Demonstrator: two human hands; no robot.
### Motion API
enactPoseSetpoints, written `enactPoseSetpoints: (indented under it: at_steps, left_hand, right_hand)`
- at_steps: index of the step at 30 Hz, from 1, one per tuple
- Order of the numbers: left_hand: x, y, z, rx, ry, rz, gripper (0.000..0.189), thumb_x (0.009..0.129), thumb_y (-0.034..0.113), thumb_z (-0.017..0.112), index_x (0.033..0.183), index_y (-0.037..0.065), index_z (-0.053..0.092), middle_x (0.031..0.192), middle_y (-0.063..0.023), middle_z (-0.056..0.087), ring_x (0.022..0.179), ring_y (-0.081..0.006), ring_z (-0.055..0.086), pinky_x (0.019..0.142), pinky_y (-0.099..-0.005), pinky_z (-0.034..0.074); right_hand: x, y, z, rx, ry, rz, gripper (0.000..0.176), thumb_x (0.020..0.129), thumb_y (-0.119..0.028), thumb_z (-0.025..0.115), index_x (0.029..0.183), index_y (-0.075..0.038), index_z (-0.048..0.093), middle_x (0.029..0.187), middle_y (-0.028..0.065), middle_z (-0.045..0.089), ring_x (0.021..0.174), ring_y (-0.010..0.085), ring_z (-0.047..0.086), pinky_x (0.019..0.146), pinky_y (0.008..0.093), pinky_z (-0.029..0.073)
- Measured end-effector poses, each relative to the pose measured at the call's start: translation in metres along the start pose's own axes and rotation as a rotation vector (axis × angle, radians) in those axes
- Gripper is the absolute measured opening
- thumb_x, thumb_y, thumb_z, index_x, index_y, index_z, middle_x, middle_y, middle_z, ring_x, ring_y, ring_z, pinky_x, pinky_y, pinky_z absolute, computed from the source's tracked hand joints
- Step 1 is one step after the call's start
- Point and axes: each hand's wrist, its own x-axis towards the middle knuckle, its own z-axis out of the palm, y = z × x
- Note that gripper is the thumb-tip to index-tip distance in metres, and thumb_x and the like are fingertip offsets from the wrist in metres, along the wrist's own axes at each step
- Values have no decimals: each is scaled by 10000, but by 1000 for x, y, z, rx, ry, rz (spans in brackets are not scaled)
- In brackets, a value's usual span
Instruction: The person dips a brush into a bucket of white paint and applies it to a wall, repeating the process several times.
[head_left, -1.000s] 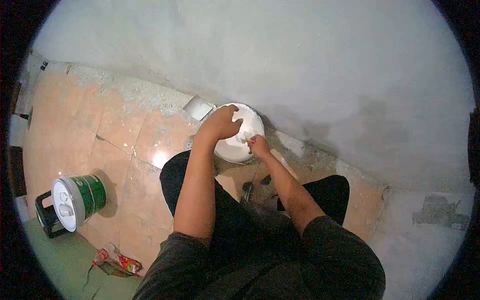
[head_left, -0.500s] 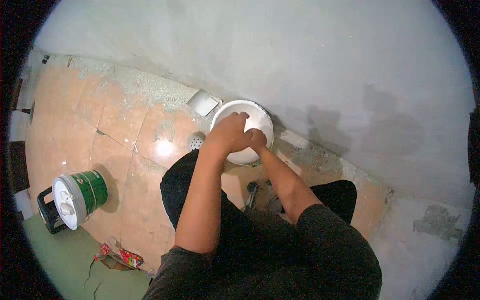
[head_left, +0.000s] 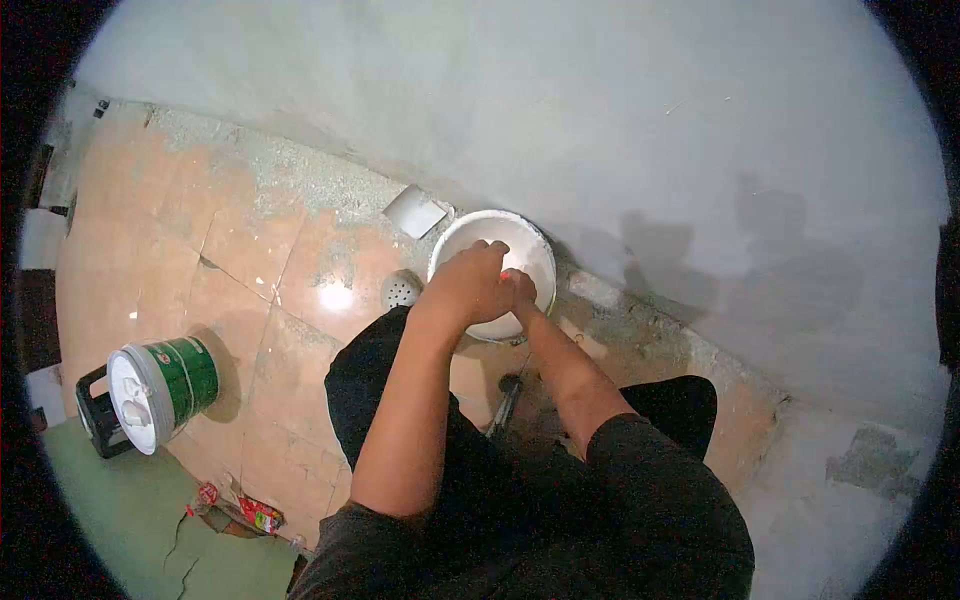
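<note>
A round white tub (head_left: 543,240) with a pale inside stands on the floor against the wall. Both of my hands are together over its opening. My left hand (head_left: 470,285) is curled, back of the hand up, its fingers bent towards the right one. My right hand (head_left: 522,287) is closed and touches the left. A small red-orange spot (head_left: 505,276) shows between them; what it belongs to is hidden. Beside the tub lies a flat grey-white square piece (head_left: 415,212). A grey shoe with holes (head_left: 401,290) is left of the tub, by my knee.
A green bucket with a white lid (head_left: 182,380) stands at left, next to a black frame-like object (head_left: 98,415). Red packets (head_left: 260,514) lie at lower left. A dark-ended long object (head_left: 508,395) is between my legs. The grey wall (head_left: 600,100) borders the tiled floor.
My hands have come closer together over the tub, and a red-orange spot now shows between them. The whole view has shifted slightly.
</note>
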Motion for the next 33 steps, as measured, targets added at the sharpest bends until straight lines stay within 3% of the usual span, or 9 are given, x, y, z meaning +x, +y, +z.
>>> enactPoseSetpoints:
  at_steps: [4,8,14,17,20,22,23,27,33]
  left_hand:
    - [4,-8,7,-10,20,28,441,838,266,556,1187,4,496,1146,-223,543,1069,-367,523,932,-409,411]
    - [8,-11,10,2,39,69,436,832,259,568,1181,6,505,1139,-230,547,1078,-366,520,936,-411,410]
    - [12,-14,10,21,39,64,453,833,272,576,1190,2,505,1159,-225,550,1072,-349,538,928,-396,425]
    - [9,-7,4,38,-8,43,474,826,276,563,1200,-8,503,1163,-228,549,1100,-342,521,946,-391,411]
    - [10,-5,7,69,-51,1,510,818,296,547,1224,-8,491,1196,-218,535,1136,-331,499,970,-379,391]
    - [11,-8,11,89,-52,37,512,818,301,546,1226,-3,490,1199,-218,533,1134,-334,499,967,-380,394]
    - [11,-9,13,91,-53,41,512,818,301,546,1226,-3,490,1199,-218,533,1134,-334,499,967,-380,394]
    - [11,-6,17,116,-84,58,493,835,317,560,1223,20,494,1130,-218,577,1065,-341,554,916,-394,436]
    - [10,-2,19,129,-148,10,513,846,356,541,1256,57,468,1201,-199,543,1104,-335,532,942,-388,417]
  right_hand:
    - [1,0,-30,128,-43,-75,251,784,-304,597,871,-73,643,820,153,652,804,340,626,739,451,491]
    - [-10,-20,-75,719,-164,339,215,774,-161,631,947,-33,623,803,90,660,482,180,620,394,321,424]
    - [-52,24,-95,1240,-551,380,275,861,-244,508,1067,-70,560,908,48,668,773,133,630,517,266,433]
    - [-76,43,-85,1241,-717,388,266,854,-199,522,1081,-64,559,937,46,664,728,156,626,541,288,432]
    - [-114,29,-94,1071,-670,534,260,840,-151,538,1072,-33,553,902,75,656,700,165,615,518,312,430]
    - [-129,25,-93,489,-536,421,264,822,-133,565,1052,-5,540,822,93,637,692,193,610,526,350,444]
    - [-127,65,-50,391,-314,158,226,822,-137,551,989,15,547,705,124,598,650,253,602,540,391,450]
    - [-155,28,-89,120,89,-52,170,828,-139,530,894,17,534,680,239,566,646,388,587,588,460,460]
    - [-134,36,-114,-201,80,-245,142,827,-99,494,912,7,536,701,185,611,675,359,616,600,463,488]
